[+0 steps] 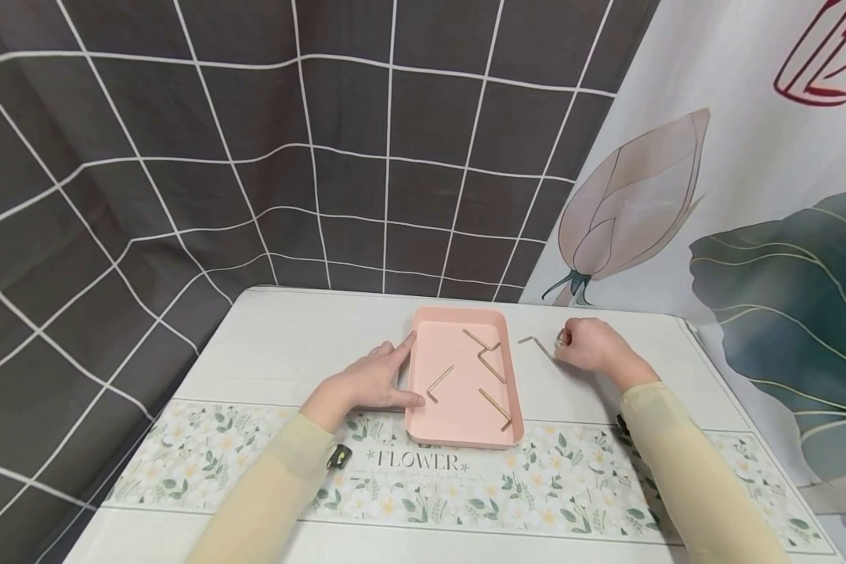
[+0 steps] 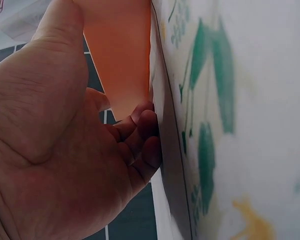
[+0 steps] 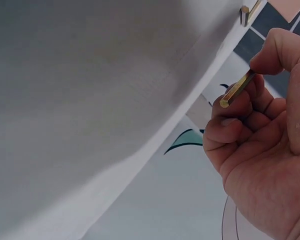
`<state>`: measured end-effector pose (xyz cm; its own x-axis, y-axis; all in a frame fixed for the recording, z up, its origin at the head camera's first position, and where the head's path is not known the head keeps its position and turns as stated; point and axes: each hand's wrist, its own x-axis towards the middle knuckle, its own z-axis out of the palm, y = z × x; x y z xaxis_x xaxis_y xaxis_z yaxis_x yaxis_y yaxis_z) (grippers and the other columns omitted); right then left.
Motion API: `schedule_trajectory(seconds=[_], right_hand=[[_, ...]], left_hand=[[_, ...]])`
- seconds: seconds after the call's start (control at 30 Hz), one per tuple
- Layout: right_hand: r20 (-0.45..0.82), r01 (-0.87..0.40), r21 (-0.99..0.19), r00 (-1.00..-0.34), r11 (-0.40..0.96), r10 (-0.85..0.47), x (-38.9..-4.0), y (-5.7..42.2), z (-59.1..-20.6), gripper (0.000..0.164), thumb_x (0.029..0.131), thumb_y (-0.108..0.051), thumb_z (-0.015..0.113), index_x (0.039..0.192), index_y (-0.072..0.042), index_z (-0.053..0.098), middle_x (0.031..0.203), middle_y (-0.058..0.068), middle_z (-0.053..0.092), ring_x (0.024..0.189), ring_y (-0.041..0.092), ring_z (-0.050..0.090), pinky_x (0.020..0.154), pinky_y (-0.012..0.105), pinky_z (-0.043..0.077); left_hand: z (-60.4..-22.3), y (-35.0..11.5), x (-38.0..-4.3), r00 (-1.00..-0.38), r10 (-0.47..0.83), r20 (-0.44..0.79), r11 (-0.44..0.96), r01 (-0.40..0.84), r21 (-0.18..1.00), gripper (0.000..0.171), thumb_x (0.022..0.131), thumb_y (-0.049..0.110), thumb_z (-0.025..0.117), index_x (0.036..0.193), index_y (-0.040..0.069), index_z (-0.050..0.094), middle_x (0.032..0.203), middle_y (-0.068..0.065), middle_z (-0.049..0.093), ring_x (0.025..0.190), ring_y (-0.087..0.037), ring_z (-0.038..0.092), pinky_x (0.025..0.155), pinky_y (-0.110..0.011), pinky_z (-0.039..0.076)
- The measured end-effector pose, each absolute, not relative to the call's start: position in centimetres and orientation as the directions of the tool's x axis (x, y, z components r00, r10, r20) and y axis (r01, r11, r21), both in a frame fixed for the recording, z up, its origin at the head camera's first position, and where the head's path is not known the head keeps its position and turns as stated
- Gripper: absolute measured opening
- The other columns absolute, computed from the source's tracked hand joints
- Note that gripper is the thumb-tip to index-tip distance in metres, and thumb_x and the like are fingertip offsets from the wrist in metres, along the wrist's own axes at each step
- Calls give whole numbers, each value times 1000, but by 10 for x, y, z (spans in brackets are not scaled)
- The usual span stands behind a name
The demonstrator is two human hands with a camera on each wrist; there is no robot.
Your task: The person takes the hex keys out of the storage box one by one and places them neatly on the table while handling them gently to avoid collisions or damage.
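A shallow pink tray [image 1: 458, 433] lies on the table with several brass-coloured hex keys [image 1: 496, 410] spread inside it. My left hand [image 1: 366, 380] is against the tray's left side, thumb and index finger spread along the rim. In the left wrist view, the other fingers of the left hand [image 2: 55, 135] rest low, beside the tabletop. To the right of the tray, my right hand [image 1: 592, 345] pinches a hex key [image 3: 236, 91] between thumb and index finger, its six-sided end sticking out. Another hex key [image 1: 533, 340] lies on the table between tray and right hand.
The table has a white cover [image 1: 289, 329] with a floral band [image 1: 204, 454] across its front part. Behind it hangs a dark cloth with a white grid [image 1: 345, 188], and a white curtain with leaf prints [image 1: 634, 196] hangs at the right.
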<state>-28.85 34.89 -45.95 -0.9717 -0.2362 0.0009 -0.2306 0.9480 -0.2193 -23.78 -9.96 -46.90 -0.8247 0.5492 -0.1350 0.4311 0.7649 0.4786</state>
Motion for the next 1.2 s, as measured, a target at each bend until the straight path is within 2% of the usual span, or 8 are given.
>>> schedule_trajectory(seconds=[0.3,0.7,0.97,1.2], right_hand=[[-4,-254,-247,-965,935,-263,-299,345,-460,16,86,-18,70,78,-15,57,71,0,56,68,21,52,69,39,41],[-80,-203,-284,-969,937,-234,-308,338,-464,20,90,-18,70,76,-13,57,69,1,55,63,19,50,65,37,40],[-134,-196,-251,-963,948,-235,-313,334,-464,18,92,-20,72,79,-11,62,73,3,58,64,19,51,64,36,42],[-142,-201,-247,-960,948,-241,-315,334,-465,23,91,-19,70,72,-15,58,67,-1,54,60,17,48,61,35,39]], left_hand=[[-470,-99,-238,-828,542,-142,770,422,480,133,87,71,83,181,13,9,115,-6,55,99,-19,51,90,-40,53],[-470,-100,-239,-829,541,-143,773,423,472,133,87,72,83,181,15,8,116,-6,55,101,-19,51,92,-40,53],[-471,-100,-239,-831,538,-146,776,420,470,133,87,73,83,181,15,8,117,-6,56,101,-18,52,93,-40,53],[-470,-99,-238,-829,540,-144,768,415,487,134,86,71,84,181,14,9,117,-6,56,101,-19,52,93,-42,53]])
